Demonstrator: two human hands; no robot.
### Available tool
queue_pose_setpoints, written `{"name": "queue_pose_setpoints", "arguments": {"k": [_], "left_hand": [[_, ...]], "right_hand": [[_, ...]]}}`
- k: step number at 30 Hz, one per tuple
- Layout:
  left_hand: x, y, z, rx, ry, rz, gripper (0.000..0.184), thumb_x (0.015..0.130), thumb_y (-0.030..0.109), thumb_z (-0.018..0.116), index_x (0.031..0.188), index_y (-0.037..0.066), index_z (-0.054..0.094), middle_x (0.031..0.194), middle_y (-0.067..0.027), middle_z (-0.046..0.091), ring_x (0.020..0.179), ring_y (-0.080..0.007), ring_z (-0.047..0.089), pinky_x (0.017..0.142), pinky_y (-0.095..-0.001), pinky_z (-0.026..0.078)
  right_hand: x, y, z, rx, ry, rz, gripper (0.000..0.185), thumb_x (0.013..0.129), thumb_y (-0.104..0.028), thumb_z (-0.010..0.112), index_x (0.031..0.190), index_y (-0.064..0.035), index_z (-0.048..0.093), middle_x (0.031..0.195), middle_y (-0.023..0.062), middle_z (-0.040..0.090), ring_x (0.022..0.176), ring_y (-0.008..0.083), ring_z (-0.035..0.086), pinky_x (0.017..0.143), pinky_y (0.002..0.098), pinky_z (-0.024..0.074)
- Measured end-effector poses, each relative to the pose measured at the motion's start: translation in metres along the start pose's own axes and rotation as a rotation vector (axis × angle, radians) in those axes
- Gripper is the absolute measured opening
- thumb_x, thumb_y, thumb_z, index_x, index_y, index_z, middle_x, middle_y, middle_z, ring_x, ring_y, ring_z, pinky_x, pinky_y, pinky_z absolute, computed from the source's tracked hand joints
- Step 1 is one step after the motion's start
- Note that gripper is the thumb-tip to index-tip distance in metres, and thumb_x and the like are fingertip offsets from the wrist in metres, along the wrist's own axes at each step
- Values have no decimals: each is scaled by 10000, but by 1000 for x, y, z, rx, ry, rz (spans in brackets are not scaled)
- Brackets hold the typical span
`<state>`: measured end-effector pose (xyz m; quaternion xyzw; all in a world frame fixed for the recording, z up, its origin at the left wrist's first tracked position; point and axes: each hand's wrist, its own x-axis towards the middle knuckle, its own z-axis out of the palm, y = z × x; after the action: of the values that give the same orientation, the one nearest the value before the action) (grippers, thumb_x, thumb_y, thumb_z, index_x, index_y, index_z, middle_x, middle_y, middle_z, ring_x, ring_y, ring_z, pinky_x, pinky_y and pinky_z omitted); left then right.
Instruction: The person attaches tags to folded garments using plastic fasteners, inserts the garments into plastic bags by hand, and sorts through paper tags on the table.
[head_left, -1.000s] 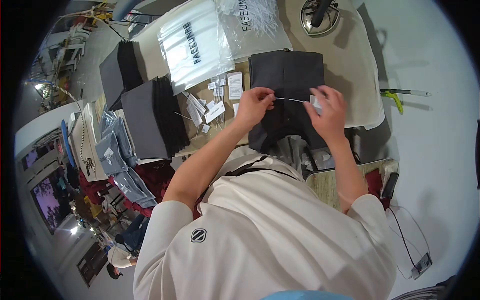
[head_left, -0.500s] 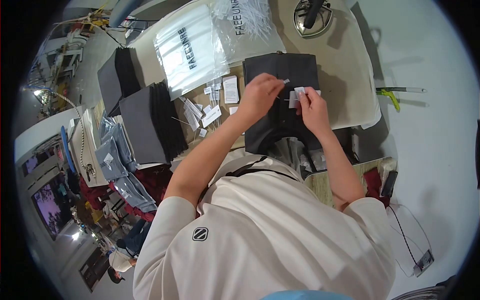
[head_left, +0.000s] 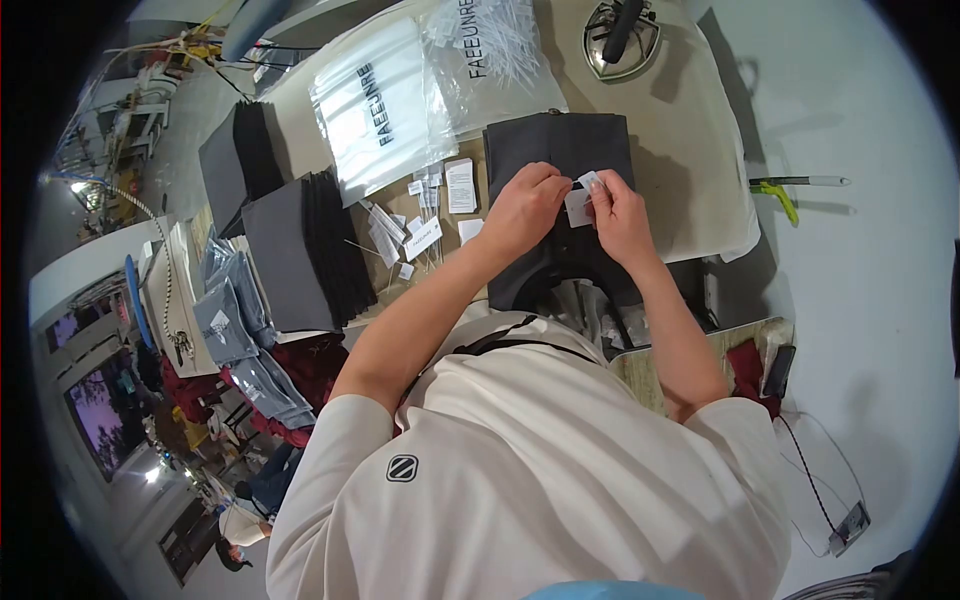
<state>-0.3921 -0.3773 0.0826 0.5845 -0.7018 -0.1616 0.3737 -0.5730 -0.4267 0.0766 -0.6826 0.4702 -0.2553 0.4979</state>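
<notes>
Dark trousers or another folded dark garment (head_left: 600, 140) lie on the table in front of me; the exact kind is hard to tell. Over them, my right hand (head_left: 622, 215) pinches white paper tags (head_left: 580, 208) between thumb and fingers. My left hand (head_left: 530, 205) is closed in a pinch right beside the tags, its fingertips almost meeting those of the right. What sits between the left fingertips is too small to make out. To the left of the garment are loose tags with strings (head_left: 423, 235) and a stack of white cards (head_left: 461, 186).
Stacks of folded dark garments (head_left: 290, 250) stand at the left. Clear printed bags (head_left: 375, 110) lie at the back, one holding tag strings (head_left: 495, 45). An iron (head_left: 620, 45) rests at the back right. Bagged garments (head_left: 225, 320) lie further left. A person (head_left: 240, 525) is in the distance.
My left hand has moved slightly down to the tags, and the small white piece at its fingertips is no longer visible. The hands are closer together.
</notes>
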Motion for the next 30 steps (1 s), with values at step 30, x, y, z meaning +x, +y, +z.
{"name": "queue_pose_setpoints", "arguments": {"k": [30], "left_hand": [[50,-84,-40,330,-177,-191,341,851,234,716,1108,11,689,1111,-150,681,1104,-375,620,955,-433,491]], "right_hand": [[127,50,-43,-345,94,-190,264,944,-217,677,1102,-8,710,928,138,739,828,277,715,789,345,548]]}}
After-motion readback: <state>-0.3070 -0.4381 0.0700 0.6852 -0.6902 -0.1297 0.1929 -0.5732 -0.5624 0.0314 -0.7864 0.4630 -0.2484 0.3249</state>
